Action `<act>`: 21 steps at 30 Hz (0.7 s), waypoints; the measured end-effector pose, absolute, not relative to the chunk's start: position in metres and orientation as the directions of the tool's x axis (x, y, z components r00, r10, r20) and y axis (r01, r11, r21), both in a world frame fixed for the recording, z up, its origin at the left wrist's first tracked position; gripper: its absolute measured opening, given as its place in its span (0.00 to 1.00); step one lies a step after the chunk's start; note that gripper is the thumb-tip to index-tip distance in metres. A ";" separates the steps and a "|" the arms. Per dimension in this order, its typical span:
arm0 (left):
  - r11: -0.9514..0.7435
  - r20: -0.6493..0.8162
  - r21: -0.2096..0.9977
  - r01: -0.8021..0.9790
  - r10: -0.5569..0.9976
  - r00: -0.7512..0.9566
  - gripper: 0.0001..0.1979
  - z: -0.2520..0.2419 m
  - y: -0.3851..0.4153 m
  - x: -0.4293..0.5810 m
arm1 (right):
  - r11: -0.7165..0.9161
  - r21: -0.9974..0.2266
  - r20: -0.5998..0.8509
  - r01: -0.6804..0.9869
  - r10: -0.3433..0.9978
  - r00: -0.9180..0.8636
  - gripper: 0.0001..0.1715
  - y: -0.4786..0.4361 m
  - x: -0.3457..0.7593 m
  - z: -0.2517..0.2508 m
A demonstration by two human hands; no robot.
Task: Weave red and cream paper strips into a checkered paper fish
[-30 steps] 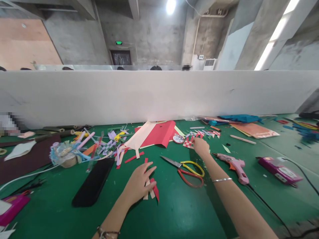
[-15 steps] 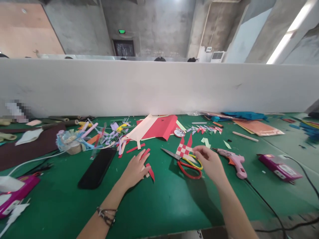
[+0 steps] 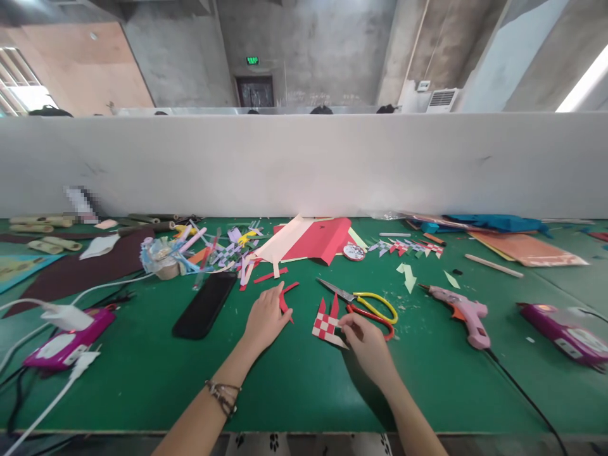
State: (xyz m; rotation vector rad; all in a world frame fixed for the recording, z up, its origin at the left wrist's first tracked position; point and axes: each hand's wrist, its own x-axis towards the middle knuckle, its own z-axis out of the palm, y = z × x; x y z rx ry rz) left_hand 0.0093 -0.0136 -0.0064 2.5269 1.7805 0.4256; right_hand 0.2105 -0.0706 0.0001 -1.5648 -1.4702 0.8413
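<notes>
Head view: the green tabletop is seen strewn with paper scraps. A black phone is laid just left of the left hand, whose fingers are spread flat on red paper strips. Scissors are set just beyond the right hand. Its fingers are pinched on a red-and-white woven piece, held close to the tabletop between both hands.
</notes>
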 end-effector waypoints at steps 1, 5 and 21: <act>-0.349 0.212 0.155 0.924 0.925 0.314 0.23 -0.005 -0.011 0.007 | 0.016 -0.882 0.066 0.471 0.994 0.091 0.08 -0.072 0.210 0.000; -0.359 0.211 0.106 0.927 0.919 0.332 0.17 0.002 0.004 0.002 | 0.055 -0.843 0.101 0.534 0.993 0.057 0.09 -0.074 0.207 0.001; -0.713 0.219 0.299 0.634 0.698 0.682 0.22 0.006 -0.015 0.028 | 0.259 -0.431 0.131 0.864 0.966 -0.224 0.13 -0.057 0.215 0.028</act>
